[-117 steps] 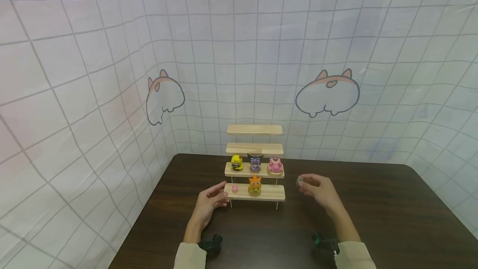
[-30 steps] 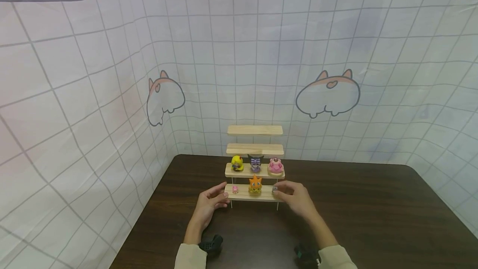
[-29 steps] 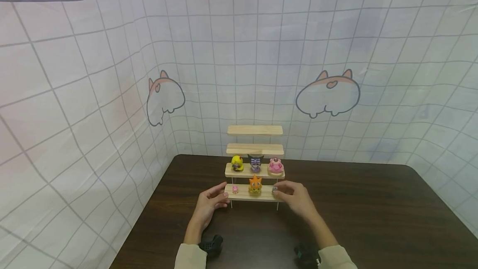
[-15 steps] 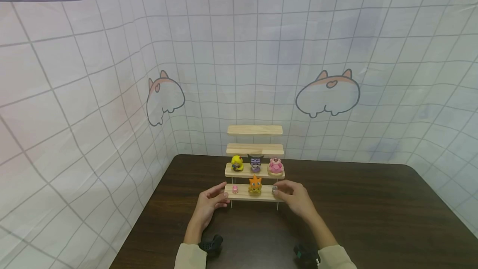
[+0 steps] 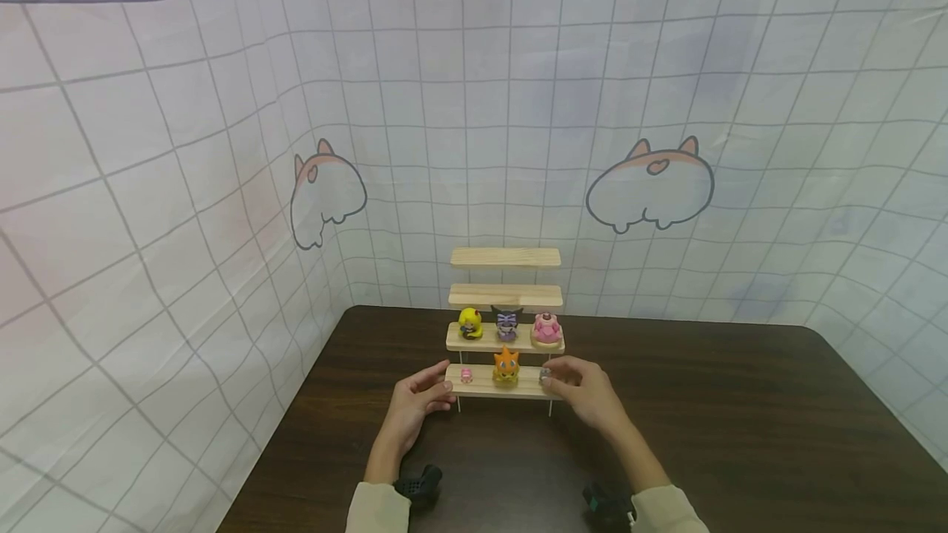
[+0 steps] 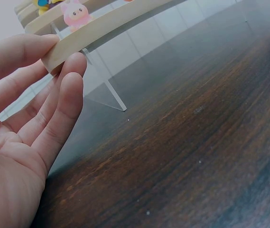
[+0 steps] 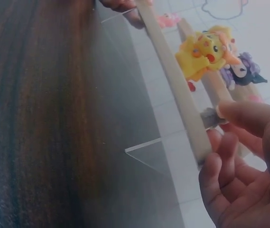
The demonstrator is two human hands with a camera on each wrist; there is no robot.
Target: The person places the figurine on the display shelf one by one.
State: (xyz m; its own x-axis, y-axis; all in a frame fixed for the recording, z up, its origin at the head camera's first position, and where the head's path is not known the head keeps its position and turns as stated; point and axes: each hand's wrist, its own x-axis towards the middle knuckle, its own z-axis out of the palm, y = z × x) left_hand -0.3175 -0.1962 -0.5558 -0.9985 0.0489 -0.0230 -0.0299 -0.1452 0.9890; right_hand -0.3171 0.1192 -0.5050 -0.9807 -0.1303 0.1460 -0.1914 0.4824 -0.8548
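Observation:
My left hand (image 5: pixel 416 403) holds the left end of the lowest board of a tiered wooden display stand (image 5: pixel 481 391), thumb on top and fingers beneath in the left wrist view. At the board's right end, my right hand (image 5: pixel 588 391) pinches a small grey figurine (image 7: pixel 210 118), which touches the board; the fingertips partly cover it. On that same board a tiny pink figurine (image 6: pixel 75 15) stands at the left. A yellow figurine with an orange hood (image 5: pixel 506 367) stands in the middle.
The board above bears a yellow-haired figurine (image 5: pixel 470 324), a purple and black one (image 5: pixel 507 324) and a pink one (image 5: pixel 547 329). Two bare boards (image 5: pixel 506 257) rise behind. Clear legs (image 6: pixel 110 88) support the stand on a dark wood table (image 5: pixel 741 418). A gridded curtain (image 5: pixel 474 105) surrounds the back and sides.
Since the oldest frame, my right hand has moved left, bringing the grey figurine from beside the stand onto the lowest board. Over the last second both hands stay almost still.

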